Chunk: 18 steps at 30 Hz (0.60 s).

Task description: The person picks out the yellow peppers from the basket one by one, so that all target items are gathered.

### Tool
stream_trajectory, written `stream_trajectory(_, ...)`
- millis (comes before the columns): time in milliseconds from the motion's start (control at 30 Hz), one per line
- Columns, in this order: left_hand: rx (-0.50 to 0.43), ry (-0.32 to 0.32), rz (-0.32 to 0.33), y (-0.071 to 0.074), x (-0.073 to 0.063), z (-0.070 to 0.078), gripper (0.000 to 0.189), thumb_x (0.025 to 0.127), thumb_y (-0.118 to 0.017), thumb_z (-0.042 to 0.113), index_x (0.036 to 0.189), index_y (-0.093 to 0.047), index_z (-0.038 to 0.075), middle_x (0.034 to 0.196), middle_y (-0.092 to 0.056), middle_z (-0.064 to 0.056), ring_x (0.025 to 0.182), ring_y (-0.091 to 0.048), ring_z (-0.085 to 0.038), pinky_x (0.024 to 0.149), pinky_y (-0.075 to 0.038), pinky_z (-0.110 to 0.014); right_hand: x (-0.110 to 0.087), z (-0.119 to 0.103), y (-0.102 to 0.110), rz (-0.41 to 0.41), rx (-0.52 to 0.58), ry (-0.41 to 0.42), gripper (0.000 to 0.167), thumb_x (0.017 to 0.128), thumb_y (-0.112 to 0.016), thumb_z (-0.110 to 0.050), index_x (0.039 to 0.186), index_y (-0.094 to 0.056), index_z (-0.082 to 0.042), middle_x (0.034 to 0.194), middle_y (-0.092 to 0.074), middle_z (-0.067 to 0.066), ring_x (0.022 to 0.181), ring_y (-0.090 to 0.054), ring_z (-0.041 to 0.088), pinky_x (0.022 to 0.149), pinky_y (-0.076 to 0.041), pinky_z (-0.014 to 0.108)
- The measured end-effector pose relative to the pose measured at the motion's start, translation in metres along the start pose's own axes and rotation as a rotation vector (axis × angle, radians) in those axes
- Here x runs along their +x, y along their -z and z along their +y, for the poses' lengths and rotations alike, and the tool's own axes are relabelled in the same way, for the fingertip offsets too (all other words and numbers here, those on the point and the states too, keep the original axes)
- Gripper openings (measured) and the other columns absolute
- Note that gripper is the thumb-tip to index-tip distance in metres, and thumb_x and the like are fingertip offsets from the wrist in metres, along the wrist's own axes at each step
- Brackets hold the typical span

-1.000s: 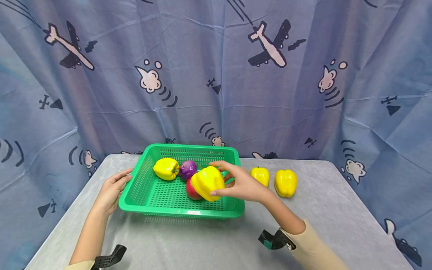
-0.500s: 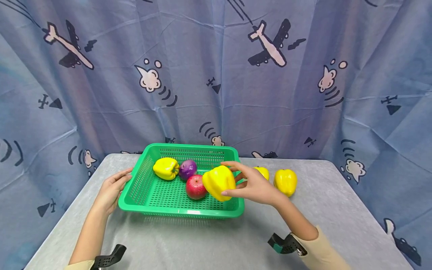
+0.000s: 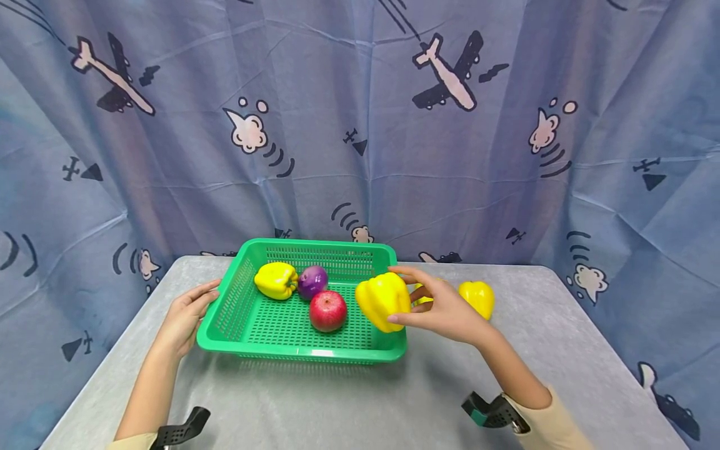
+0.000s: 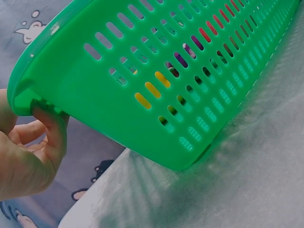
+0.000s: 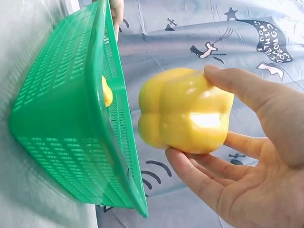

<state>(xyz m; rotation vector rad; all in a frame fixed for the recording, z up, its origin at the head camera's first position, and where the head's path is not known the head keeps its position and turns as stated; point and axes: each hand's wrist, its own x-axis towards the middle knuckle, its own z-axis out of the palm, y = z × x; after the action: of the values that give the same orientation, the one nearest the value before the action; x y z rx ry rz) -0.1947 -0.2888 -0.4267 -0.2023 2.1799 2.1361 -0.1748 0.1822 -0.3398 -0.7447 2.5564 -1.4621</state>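
My right hand (image 3: 444,306) grips a yellow bell pepper (image 3: 384,302) between thumb and fingers, over the right side of the green basket (image 3: 264,351). In the right wrist view the bell pepper (image 5: 185,111) is above the basket's rim, apart from it. My left hand (image 3: 184,319) holds the basket's left rim; in the left wrist view its fingers (image 4: 53,128) curl under that rim. Inside the basket lie another yellow bell pepper (image 3: 276,280), a purple round fruit or vegetable (image 3: 312,282) and a red apple-like fruit (image 3: 329,311).
Right of the basket, a yellow bell pepper (image 3: 478,298) stands on the grey table (image 3: 540,350). One more yellow pepper (image 3: 423,293) is mostly hidden behind my right hand. A blue curtain (image 3: 315,125) with airplane prints hangs behind the table.
My right hand has carried the yellow bell pepper rightward, from above the red fruit to the basket's right side. The red fruit now shows fully. My left hand stays on the rim.
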Motion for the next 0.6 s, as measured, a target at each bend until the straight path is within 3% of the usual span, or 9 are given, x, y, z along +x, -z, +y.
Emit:
stream_trajectory(167, 0.003, -0.004, 0.002, 0.0, -0.001, -0.001, 0.054, 0.112, -0.055, 0.024, 0.16, -0.042, 0.004, 0.11, -0.062, 0.021, 0.096, -0.066, 0.002, 0.08, -0.061, -0.022, -0.006, 0.003, 0.006, 0.025, -0.017, -0.012, 0.078, 0.088, -0.088, -0.013, 0.155, -0.049, -0.009, 0.14, -0.06, 0.022, 0.101, -0.068, 0.026, 0.085, -0.064, 0.031)
stream_trajectory(367, -0.015, -0.01, 0.008, 0.0, -0.002, 0.0, 0.044, 0.111, -0.057, 0.025, 0.153, -0.052, 0.012, 0.111, -0.062, 0.021, 0.097, -0.067, 0.002, 0.082, -0.06, -0.021, -0.015, 0.007, 0.014, 0.057, -0.002, -0.016, 0.078, 0.087, -0.088, -0.012, 0.156, -0.05, -0.01, 0.139, -0.059, 0.024, 0.1, -0.068, 0.027, 0.084, -0.065, 0.032)
stream_trajectory(600, -0.007, -0.01, 0.002, -0.001, -0.002, 0.001, 0.051, 0.111, -0.058, 0.027, 0.157, -0.047, 0.008, 0.114, -0.06, 0.02, 0.099, -0.066, 0.002, 0.083, -0.06, -0.021, -0.028, 0.013, 0.023, 0.102, 0.006, -0.048, 0.077, 0.089, -0.086, -0.009, 0.156, -0.048, -0.008, 0.139, -0.058, 0.026, 0.099, -0.067, 0.03, 0.08, -0.064, 0.027)
